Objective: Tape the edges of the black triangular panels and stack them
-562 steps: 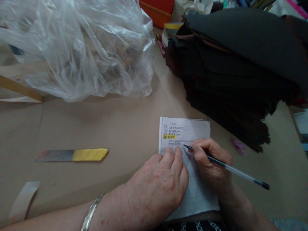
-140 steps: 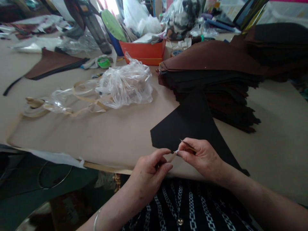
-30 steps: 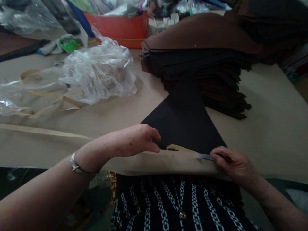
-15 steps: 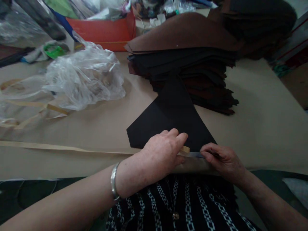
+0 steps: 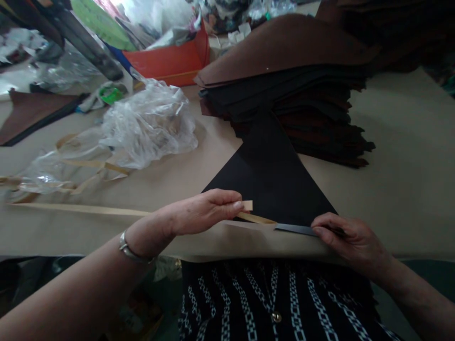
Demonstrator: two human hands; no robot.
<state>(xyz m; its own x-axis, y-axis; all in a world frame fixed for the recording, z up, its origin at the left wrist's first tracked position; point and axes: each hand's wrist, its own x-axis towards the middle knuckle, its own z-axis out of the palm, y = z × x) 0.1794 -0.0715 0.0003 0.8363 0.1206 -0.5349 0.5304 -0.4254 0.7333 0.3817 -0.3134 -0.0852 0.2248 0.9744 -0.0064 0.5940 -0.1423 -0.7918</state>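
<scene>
Nearest the camera, a black garment with a white chain pattern (image 5: 273, 303) sits against the near edge of the bench (image 5: 408, 142). The right hand (image 5: 350, 241) is curled closed on a narrow dark strip (image 5: 295, 229), material undetermined, which lies along the lower edge of a black triangular sheet (image 5: 270, 175). The left hand (image 5: 202, 211), wearing a metal bangle (image 5: 130, 249), has its fingers nearly together on a tan strip (image 5: 142, 210), whose end projects just past the fingertips. The strip runs from the bench's left side to the dark strip.

Beyond the sheet stands a stack of dark cut pieces (image 5: 313, 104), with a brown piece (image 5: 284, 47) on top. To the left lies a crumpled clear plastic bag (image 5: 149, 132); behind it is an orange crate (image 5: 170, 66).

Compared with the preceding view, the left hand has moved off the sheet.
</scene>
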